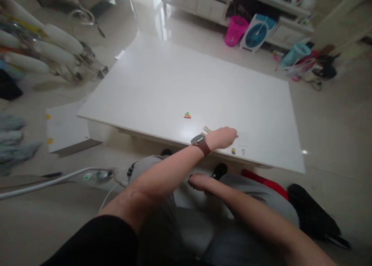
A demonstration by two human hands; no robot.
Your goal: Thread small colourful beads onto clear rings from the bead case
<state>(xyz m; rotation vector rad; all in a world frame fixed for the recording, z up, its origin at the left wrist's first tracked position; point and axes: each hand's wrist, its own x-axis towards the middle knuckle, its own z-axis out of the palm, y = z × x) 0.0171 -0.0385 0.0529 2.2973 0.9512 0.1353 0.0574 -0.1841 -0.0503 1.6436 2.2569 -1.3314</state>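
My left hand [224,137], with a round watch [198,139] on a brown strap at the wrist, reaches over the white table [162,76] near its front edge. Its fingers are bent together, and what they hold, if anything, is hidden. Right beside the fingertips lies a faint, clear square piece [243,139]. A gold-coloured chain-like item [207,129] shows partly behind the wrist. Close to the edge are a small gold-and-dark piece [233,151] and a small silvery piece [243,152]. My right hand [199,182] hangs below the tabletop, fingers curled, nothing visible in them.
A small triangle of coloured beads [187,115] lies left of my left hand. On the floor stand a pink basket [236,30], a blue-and-white fan [257,32] and a teal basket [295,54]. A white box [68,124] sits left of the table.
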